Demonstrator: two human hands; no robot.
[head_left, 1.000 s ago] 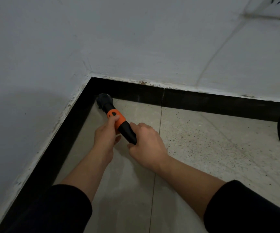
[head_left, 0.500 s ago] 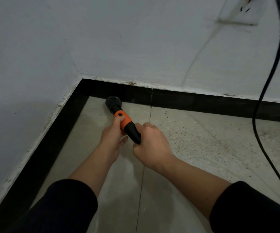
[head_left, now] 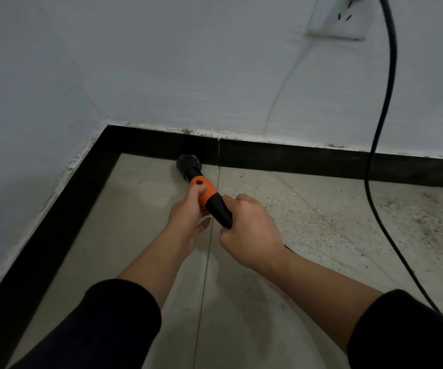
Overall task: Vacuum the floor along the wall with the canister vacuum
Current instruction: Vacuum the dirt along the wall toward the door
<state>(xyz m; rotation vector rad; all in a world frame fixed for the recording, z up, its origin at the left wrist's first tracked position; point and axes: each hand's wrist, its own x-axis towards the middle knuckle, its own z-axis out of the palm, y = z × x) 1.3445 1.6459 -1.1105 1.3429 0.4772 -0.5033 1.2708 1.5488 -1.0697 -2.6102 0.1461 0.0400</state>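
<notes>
The vacuum nozzle (head_left: 205, 191) is a black tube with an orange collar and a round black brush head (head_left: 188, 163). The brush head touches the floor right at the black skirting board (head_left: 308, 162) of the far wall. My left hand (head_left: 187, 218) grips the orange collar, thumb on top. My right hand (head_left: 249, 231) grips the black tube just behind it, hiding the rest of the tube. The canister is out of view.
A black power cord (head_left: 380, 123) hangs from a wall socket (head_left: 344, 20) at the top right and trails across the floor to the right. Dark specks of dirt (head_left: 321, 225) cover the right floor tile. The room corner (head_left: 108, 127) lies to the left.
The brush head has slid to the right along the far skirting board, away from the corner. Both hands kept their hold. The socket and cord have come into view.
</notes>
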